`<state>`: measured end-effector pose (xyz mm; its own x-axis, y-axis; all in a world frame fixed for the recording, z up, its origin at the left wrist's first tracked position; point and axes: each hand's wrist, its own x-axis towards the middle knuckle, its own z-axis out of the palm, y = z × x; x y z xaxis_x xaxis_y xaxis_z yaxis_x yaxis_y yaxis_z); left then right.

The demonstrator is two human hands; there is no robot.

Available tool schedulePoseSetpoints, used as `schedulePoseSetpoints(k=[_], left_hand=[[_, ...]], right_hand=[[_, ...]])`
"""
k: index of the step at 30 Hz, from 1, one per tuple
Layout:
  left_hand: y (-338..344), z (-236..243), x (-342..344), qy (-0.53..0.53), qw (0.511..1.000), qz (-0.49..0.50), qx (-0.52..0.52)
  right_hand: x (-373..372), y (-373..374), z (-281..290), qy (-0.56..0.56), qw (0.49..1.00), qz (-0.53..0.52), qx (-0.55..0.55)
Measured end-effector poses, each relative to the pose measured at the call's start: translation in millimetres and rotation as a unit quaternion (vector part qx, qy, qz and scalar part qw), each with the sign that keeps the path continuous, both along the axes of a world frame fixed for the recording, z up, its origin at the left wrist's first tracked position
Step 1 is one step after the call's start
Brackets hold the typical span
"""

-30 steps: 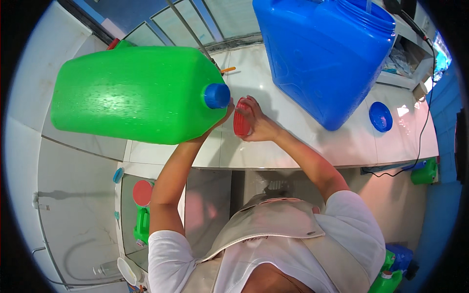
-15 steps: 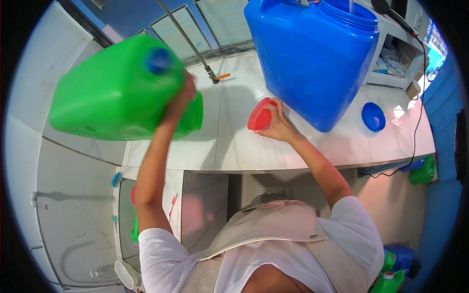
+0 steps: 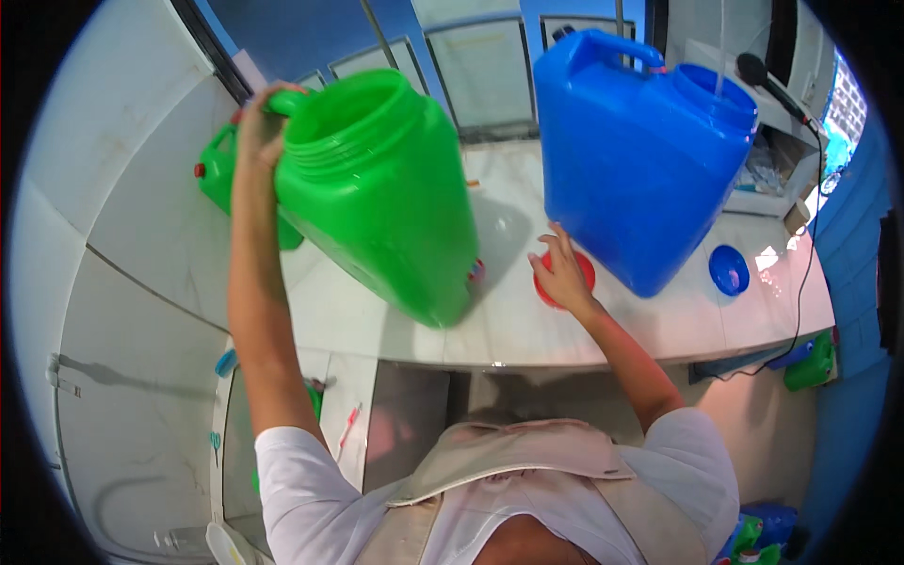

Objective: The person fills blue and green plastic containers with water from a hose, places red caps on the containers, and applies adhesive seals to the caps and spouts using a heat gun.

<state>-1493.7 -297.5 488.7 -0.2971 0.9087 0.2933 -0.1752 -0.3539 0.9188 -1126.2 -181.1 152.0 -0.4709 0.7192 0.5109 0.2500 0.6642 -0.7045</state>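
A large green plastic jerrycan (image 3: 386, 217) stands tilted at the left of the counter, its wide threaded mouth uncovered. My left hand (image 3: 262, 132) is closed round the handle beside that mouth. At the counter's middle a round red lid (image 3: 582, 268) lies partly under my right hand (image 3: 563, 275), whose fingers are stretched out over it; whether they touch it I cannot tell. Just right of the lid stands a big blue jerrycan (image 3: 631, 160), with a thin stream of water falling into its wide mouth. A blue round cap (image 3: 729, 270) lies right of it.
Behind the green jerrycan stands a smaller green can (image 3: 218, 169) with a red cap. A microphone (image 3: 767, 80) on a black cable reaches in from the right near a white shelf unit (image 3: 753, 202). The white tiled counter (image 3: 650, 325) ends in a front edge near my body.
The green jerrycan has gone from lying on its side in the air to near upright, mouth up, further right. My right hand has lowered the red lid flat onto the counter and spread its fingers.
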Motion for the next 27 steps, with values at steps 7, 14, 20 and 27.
schedulePoseSetpoints(k=[7, 14, 20, 27], left_hand=[[85, -41, -53, -0.121, 0.985, -0.05, -0.11], [96, -49, -49, -0.182, 0.981, -0.003, -0.066], [80, -56, -33, -0.001, 0.996, 0.041, -0.075], [-56, -78, 65, 0.205, 0.799, 0.537, 0.178]], right_hand=[[-187, 127, -22, 0.273, 0.761, 0.001, -0.589], [-243, 161, -36, 0.362, 0.697, 0.29, -0.546], [-238, 139, 9, 0.318, 0.757, 0.253, -0.512], [-139, 57, 45, 0.075, 0.888, 0.221, -0.396]])
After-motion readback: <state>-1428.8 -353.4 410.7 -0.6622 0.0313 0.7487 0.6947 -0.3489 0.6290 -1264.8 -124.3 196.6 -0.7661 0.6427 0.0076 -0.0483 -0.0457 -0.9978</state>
